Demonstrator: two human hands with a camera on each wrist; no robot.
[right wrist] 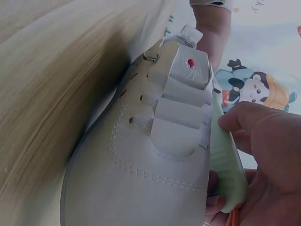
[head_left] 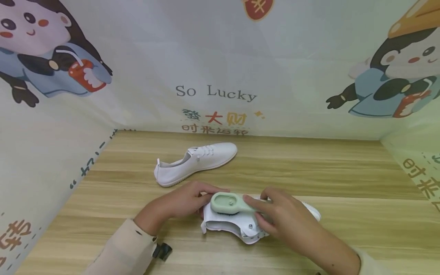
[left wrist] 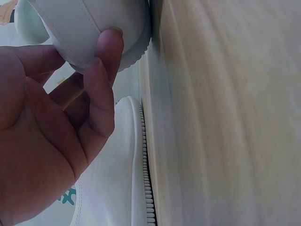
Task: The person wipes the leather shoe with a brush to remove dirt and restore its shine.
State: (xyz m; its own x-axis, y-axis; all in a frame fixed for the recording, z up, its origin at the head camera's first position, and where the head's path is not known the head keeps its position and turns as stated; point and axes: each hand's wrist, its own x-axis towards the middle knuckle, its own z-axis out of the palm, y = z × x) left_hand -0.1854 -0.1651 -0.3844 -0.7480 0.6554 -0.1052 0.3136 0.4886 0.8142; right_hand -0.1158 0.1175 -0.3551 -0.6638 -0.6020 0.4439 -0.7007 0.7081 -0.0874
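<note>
A white lace-up shoe (head_left: 242, 220) lies tipped on its side on the wooden surface, its opening facing the near edge. At its heel, my left hand (head_left: 183, 199) pinches the shoe between thumb and fingers; the left wrist view shows fingertips on the heel (left wrist: 89, 28). My right hand (head_left: 288, 219) grips the handle of a pale green brush (head_left: 225, 202). The brush head lies against the shoe's upward side near the heel, with dark bristles partly visible beneath it. In the right wrist view, the shoe's toe and laces (right wrist: 141, 117) are near, beside the brush handle (right wrist: 228, 165).
A second white shoe (head_left: 203, 162) stands upright behind the hands, its toe to the right. Printed cloth walls (head_left: 220, 57) with cartoon figures and lettering enclose the wooden surface (head_left: 343, 172) at the back and sides. A dark clip-like piece (head_left: 162, 252) sits by the left sleeve.
</note>
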